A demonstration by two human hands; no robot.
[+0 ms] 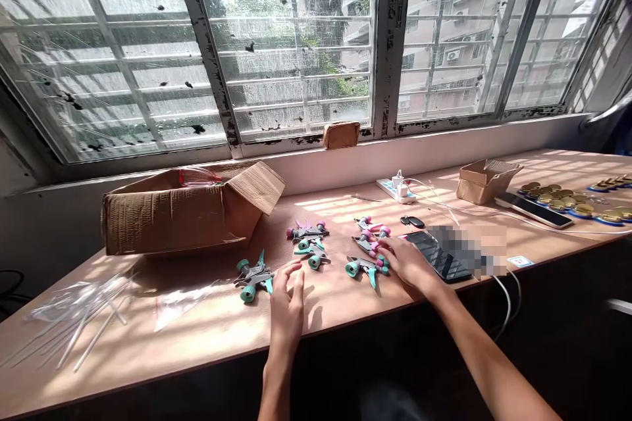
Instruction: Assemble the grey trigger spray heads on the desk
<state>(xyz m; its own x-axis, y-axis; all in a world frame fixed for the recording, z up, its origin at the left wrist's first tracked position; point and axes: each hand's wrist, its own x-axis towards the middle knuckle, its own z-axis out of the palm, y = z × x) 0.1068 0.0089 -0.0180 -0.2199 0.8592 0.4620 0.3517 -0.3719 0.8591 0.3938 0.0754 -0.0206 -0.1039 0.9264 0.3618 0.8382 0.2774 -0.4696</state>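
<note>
Several grey trigger spray heads with teal or pink parts lie on the wooden table. My left hand (288, 299) has its fingers apart and holds nothing; it is beside a teal-and-grey spray head (254, 279). The fingers of my right hand (405, 260) are closed on a pink-and-grey spray head (368, 242), partly covered by the fingertips. Just below it is a teal-and-grey spray head (365, 268), with another pink one (368, 223) above. Between my hands are a teal spray head (313, 253) and a pink one (307, 231).
An open cardboard box (162, 220) stands at the back left. White sticks (93, 316) and a clear plastic bag (180, 302) lie in front. A dark tablet (437, 256), power strip (395, 191), small box (484, 181), phone (533, 209) and gold discs (567, 200) are rightward.
</note>
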